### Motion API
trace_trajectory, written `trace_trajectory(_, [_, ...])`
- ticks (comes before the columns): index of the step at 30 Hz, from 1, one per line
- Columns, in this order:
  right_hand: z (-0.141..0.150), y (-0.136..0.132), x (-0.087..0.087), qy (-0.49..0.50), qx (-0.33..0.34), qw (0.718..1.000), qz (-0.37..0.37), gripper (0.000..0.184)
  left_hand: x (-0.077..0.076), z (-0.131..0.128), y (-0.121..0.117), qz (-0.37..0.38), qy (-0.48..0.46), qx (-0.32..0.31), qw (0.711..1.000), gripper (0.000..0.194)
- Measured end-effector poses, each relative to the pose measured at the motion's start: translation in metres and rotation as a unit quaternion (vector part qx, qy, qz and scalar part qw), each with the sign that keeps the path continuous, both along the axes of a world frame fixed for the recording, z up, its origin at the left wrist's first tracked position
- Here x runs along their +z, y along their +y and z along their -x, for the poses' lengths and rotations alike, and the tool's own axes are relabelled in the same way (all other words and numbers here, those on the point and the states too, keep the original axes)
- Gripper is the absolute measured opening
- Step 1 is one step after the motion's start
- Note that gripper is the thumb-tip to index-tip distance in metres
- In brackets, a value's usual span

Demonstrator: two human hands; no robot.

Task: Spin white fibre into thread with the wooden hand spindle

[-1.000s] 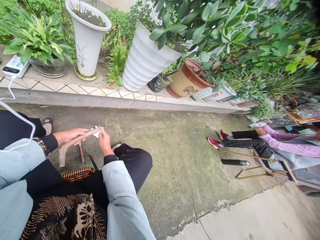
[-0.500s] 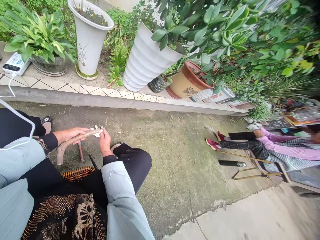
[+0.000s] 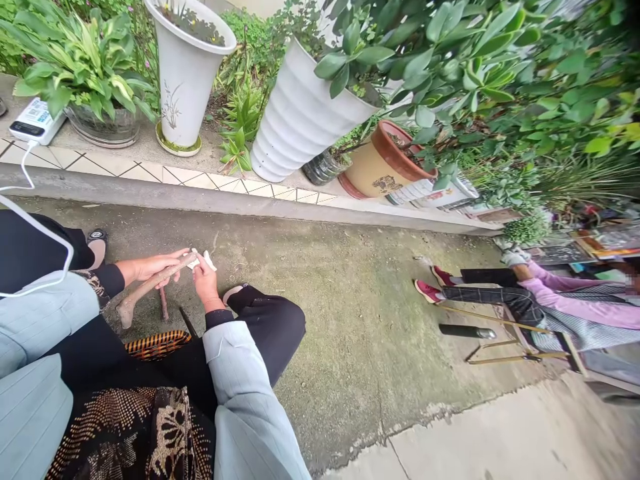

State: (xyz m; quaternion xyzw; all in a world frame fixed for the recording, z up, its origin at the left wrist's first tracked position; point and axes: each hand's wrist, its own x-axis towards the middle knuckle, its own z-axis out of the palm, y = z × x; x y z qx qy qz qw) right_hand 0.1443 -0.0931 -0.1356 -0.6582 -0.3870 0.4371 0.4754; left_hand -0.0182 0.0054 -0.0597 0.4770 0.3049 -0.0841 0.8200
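The bent stick point(image 3: 150, 284) was held above the concrete ground point(image 3: 345, 320), its long axis slanting from a crooked end on the person's left toward a tip on the right. The left hand point(image 3: 146, 268) gripped its shaft; the right hand point(image 3: 205, 280), nearer the tip, pinched a pale piece point(image 3: 209, 260) there. 1 striped object point(image 3: 159, 344) sat nearer the body.

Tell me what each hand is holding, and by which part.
The left hand holds a bent wooden stick by its straight shaft. The right hand pinches a white piece near the stick's tip, though by which part is unclear.
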Motion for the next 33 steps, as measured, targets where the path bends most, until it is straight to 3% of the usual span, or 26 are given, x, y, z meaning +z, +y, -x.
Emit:
trace_trajectory(5, [-0.002, 0.006, -0.002, 0.019, 0.007, 1.0, 0.018, 0.046, -0.005, 0.001, 0.008, 0.03, -0.034, 0.018, 0.999, 0.077])
trace_trajectory(10, [-0.007, 0.012, -0.002, 0.028, -0.002, 0.999, 0.02, 0.041, -0.009, 0.003, 0.019, 0.063, -0.052, -0.005, 0.997, 0.076])
trace_trajectory(17, [-0.005, 0.01, 0.0, -0.069, -0.027, 0.997, 0.035, 0.036, -0.007, -0.005, 0.016, 0.026, -0.053, 0.013, 0.998, 0.06])
trace_trajectory(23, [0.006, 0.009, -0.008, -0.138, -0.042, 0.987, 0.069, 0.018, 0.0, -0.009, 0.007, -0.025, -0.037, 0.009, 0.999, 0.054])
trace_trajectory(30, [0.009, 0.017, -0.016, -0.035, -0.028, 0.998, 0.051, 0.015, 0.004, -0.013, 0.003, -0.028, -0.035, -0.007, 0.999, 0.058])
trace_trajectory(33, [0.006, 0.017, -0.016, -0.038, -0.03, 0.997, 0.058, 0.013, 0.004, -0.013, 0.005, -0.025, -0.038, -0.006, 0.999, 0.059])
